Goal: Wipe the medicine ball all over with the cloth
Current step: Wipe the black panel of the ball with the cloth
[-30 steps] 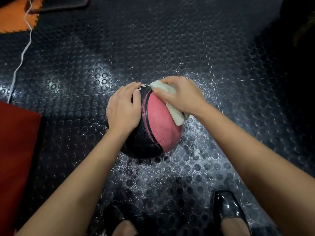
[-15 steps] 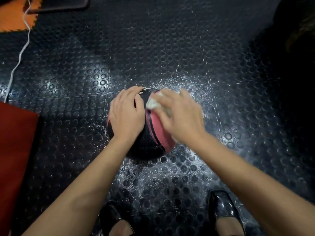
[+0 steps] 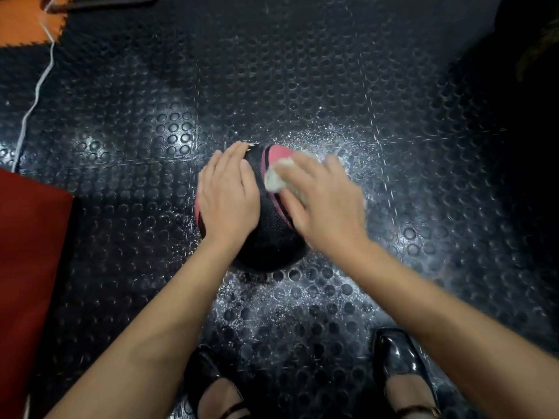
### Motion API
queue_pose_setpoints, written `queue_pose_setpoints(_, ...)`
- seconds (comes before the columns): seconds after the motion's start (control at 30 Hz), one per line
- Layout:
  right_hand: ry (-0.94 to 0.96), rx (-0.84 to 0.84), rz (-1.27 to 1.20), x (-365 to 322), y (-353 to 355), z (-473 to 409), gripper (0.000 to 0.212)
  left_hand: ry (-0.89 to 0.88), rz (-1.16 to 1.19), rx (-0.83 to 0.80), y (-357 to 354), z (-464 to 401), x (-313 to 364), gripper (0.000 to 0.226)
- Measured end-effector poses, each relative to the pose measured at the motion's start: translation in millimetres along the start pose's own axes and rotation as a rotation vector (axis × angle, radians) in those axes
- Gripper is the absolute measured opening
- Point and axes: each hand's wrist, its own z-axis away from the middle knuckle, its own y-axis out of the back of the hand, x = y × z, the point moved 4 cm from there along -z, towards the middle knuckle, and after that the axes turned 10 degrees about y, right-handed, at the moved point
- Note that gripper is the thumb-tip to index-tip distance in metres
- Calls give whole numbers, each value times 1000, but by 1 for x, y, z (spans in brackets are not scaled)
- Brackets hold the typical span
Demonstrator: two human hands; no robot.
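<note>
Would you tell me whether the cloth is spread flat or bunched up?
Bunched: the cloth shows as a crumpled wad under the right hand.

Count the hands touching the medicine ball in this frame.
2: the left hand rests flat on the medicine ball's top left; the right hand presses the cloth on its right.

Bare forearms; glossy black strapped shoes [image 3: 402, 362].

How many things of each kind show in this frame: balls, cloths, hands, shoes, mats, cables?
Medicine ball: 1
Cloth: 1
Hands: 2, left hand and right hand
Black shoes: 2, and
Coloured mats: 2, red mat and orange mat
White cable: 1
Total: 9
</note>
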Motion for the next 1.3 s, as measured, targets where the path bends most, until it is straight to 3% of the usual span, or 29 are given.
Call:
queue_pose_setpoints(0.1,8,52,1,-5,-1,41,21,-13,7,9,1,3,0,56)
queue_pose_setpoints(0.3,-47,18,-5,-1,0,-24,19,-45,-21,19,-3,9,2,55)
queue_pose_setpoints(0.53,50,106,-4,-9,4,37,23,-22,7,24,0,6,0,55)
queue_pose_setpoints(0.77,-113,-157,-91,19,-9,-65,25,-64,-76,28,-7,16,9,55)
queue_pose_setpoints(1.0,89,2,46,-16,11,35,23,-45,5,31,-4,7,4,54)
queue_pose_setpoints(1.2,-39,-52,-69,-3,-1,-40,21,-68,-21,41,-4,16,-1,52)
queue_pose_setpoints(1.3,-23,35,-27,-3,-1,-24,18,-26,-7,23,-3,9,1,54)
